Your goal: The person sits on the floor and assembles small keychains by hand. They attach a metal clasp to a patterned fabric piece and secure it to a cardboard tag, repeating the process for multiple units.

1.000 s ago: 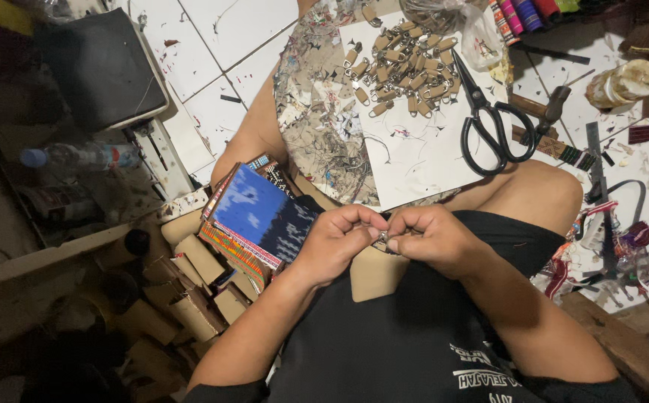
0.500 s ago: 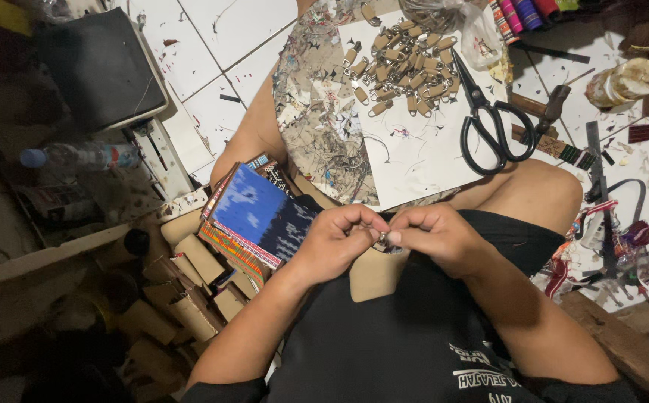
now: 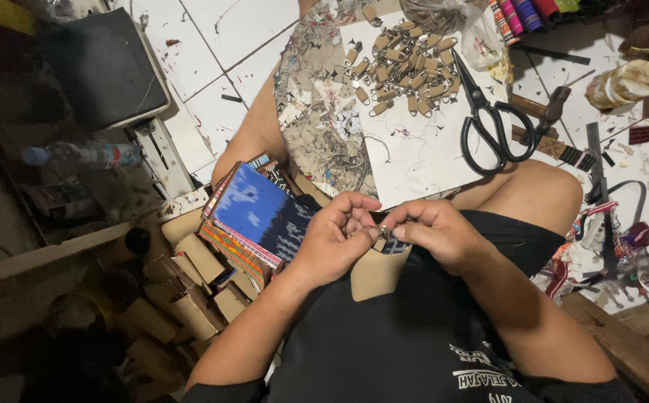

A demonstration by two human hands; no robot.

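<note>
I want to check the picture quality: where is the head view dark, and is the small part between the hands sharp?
Head view: the left side and lower left corner lie in deep shadow; the white board and scissors are brightly lit and sharp; the small metal part between left hand and right hand is too small to see clearly.

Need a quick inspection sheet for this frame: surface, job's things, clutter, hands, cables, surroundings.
Surface: white board across the person's lap, stained and scuffed, above a white tiled floor.
Job's things: small metal ring pinched between both hands, over a tan leather piece on the lap.
Clutter: pile of tan tabs with metal clips on the board; black scissors beside it; stack of woven blue-patterned pieces by the left knee.
Hands: left hand and right hand both closed on the ring, fingertips meeting.
Cables: nothing seen.
Surroundings: plastic bottle, hammer, thread spools, cardboard boxes.
</note>
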